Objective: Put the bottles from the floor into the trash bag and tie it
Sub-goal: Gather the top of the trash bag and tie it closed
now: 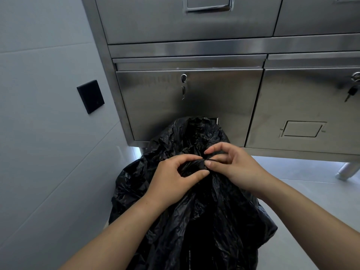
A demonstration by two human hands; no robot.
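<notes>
1. Gray tiled wall [48, 133] on the left, w/ a small black plate [90, 96] on it. Shiny metal cabinet [187, 106] at the back, w/ a key [183, 88] hanging in its lock. Pale floor [311, 191] below.
2. Black trash bag [194, 221] stands on the floor, right in front of the cabinet & near the wall. It looks puffy & full. Its top is bunched into a neck.
3. No bottles on the floor that I can see. Prob. all in the bag, but I can't see inside.
4. left hand [175, 172]: grip is pinching the bunched neck, thumb below, fingers on top.
5. right hand [231, 164]: grip is pinching a thin black strip [211, 159] right at the neck, thumb & first finger pressed on it. Can't tell if the strip is part of the bag or a string.
6. Step now, I think: making the knot. Job looks almost done.
7. Could go wrong: the strip is thin, so a hard tug could snap it.
8. Plastic is slippy, so the neck could slide out of the left grip & the top pops open.
9. Knot left loose = bag opens when picked up & stuff falls out.
10. Bag skin is thin too, so a big pull could rip it.
</notes>
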